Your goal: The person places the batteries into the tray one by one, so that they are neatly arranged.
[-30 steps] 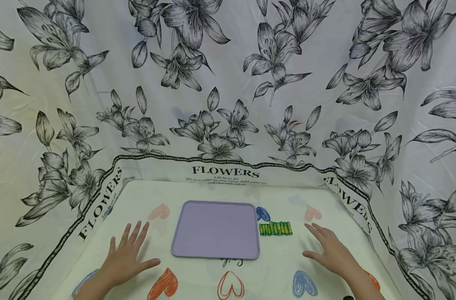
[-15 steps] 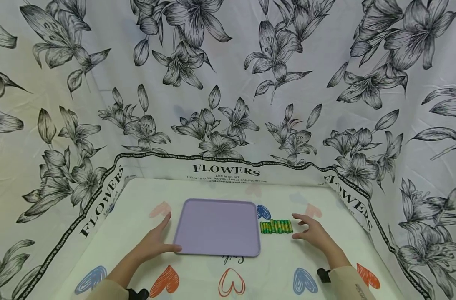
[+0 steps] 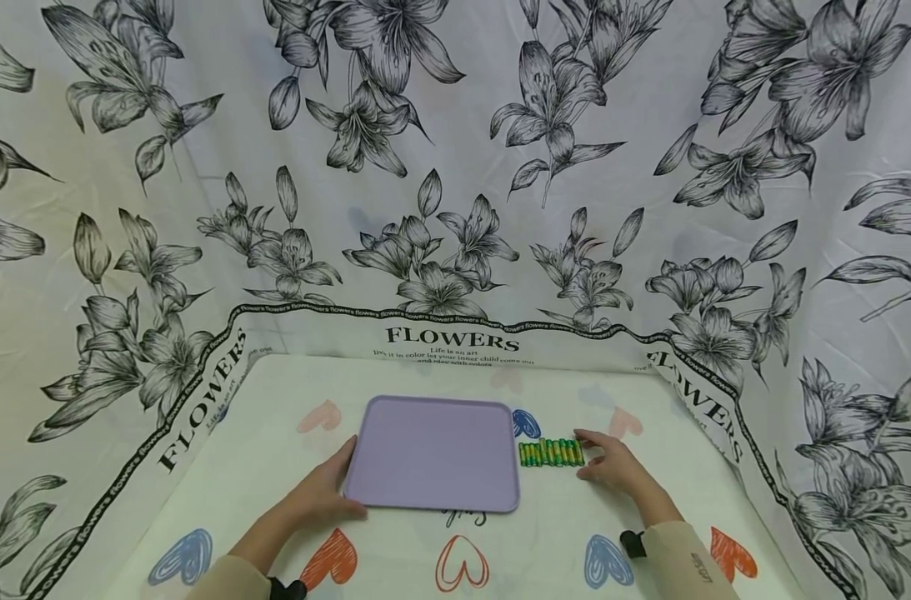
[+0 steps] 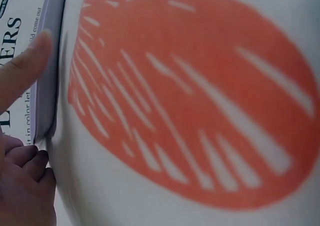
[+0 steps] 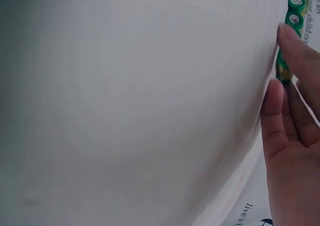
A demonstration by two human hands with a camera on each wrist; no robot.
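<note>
A flat lilac tray [image 3: 434,454] lies on the table. My left hand [image 3: 316,492] holds its front left corner, fingers along the left side and thumb at the front rim. In the left wrist view the thumb [image 4: 30,66] lies across the tray's edge [image 4: 49,86]. To the tray's right, several green and yellow batteries [image 3: 551,452] lie side by side in a row. My right hand [image 3: 613,462] spans the row's right end, a finger at the far side and the thumb at the near side. The right wrist view shows the thumb over the end batteries [image 5: 295,18].
A white tablecloth [image 3: 395,558] printed with hearts covers the table. White curtains [image 3: 455,150] with black flower drawings stand behind and at both sides. Dark bands with small dark devices [image 3: 633,544] sit at both wrists.
Both hands have come inward. The left moved right from the table to the tray's corner; the right moved left to the end of the battery row. Tray and batteries look unmoved.
</note>
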